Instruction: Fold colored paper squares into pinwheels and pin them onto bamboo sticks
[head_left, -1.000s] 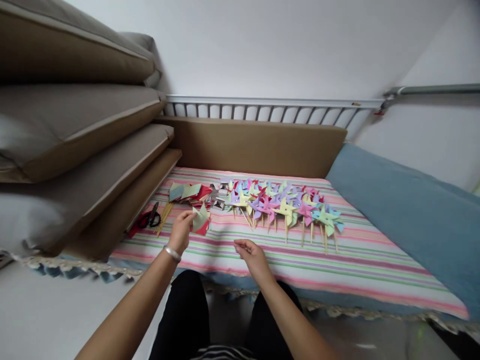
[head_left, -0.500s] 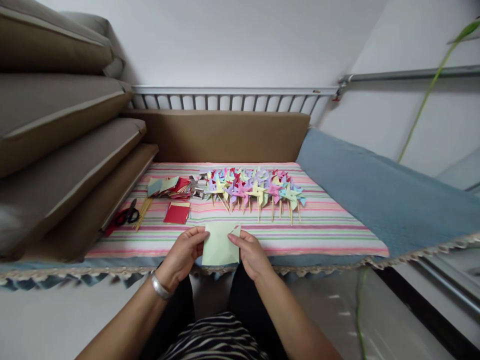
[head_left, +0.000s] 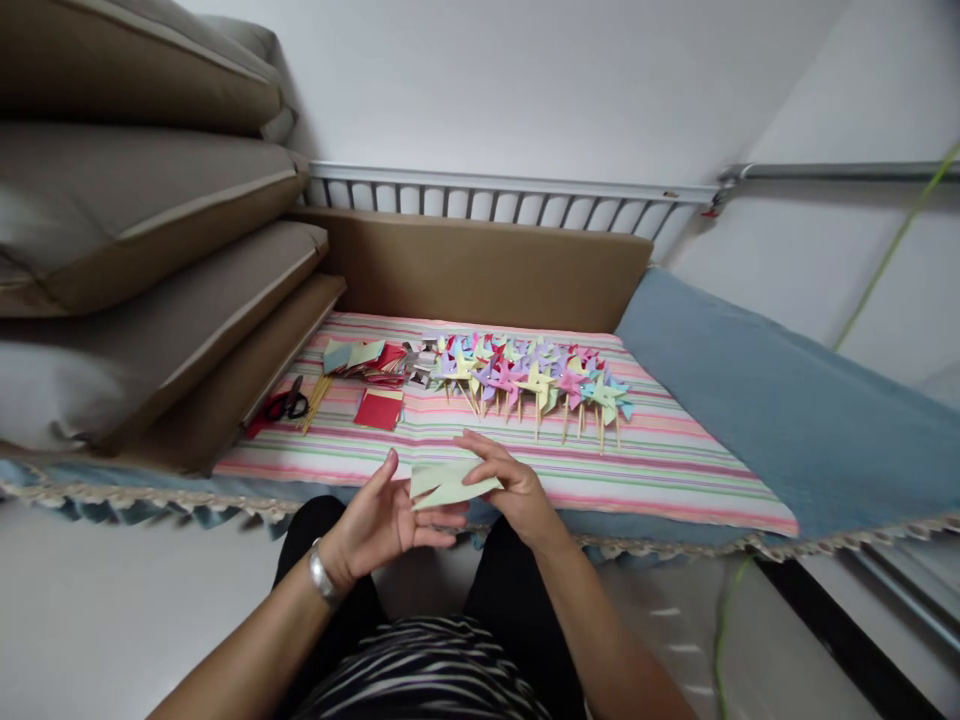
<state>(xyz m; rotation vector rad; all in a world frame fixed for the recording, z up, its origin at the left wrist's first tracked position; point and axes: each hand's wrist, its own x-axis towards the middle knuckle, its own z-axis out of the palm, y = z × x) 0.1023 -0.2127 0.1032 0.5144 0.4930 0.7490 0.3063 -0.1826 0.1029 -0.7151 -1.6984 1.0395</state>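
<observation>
A pale green paper sheet (head_left: 448, 482) with a slit at its left end is pinched at its right end by my right hand (head_left: 517, 492). My left hand (head_left: 394, 525) is open beneath the paper's left part, palm up and fingers spread. Whether those fingers touch the sheet I cannot tell. Beyond my hands, many paper pinwheels (head_left: 536, 383) on thin sticks lie in rows on the striped cloth (head_left: 360, 445). To their left lies a small stack of red paper squares (head_left: 378, 409).
Black-handled scissors (head_left: 289, 404) and loose wooden sticks (head_left: 316, 402) lie at the left, near a pile of coloured paper (head_left: 371, 360). Grey-brown cushions (head_left: 165, 290) are stacked along the left side. A blue cover (head_left: 750, 390) slopes up at the right.
My left hand has let go of the paper and opened palm up below it. My right hand has tilted the sheet nearly flat. The view has shifted, so the scene sits further right.
</observation>
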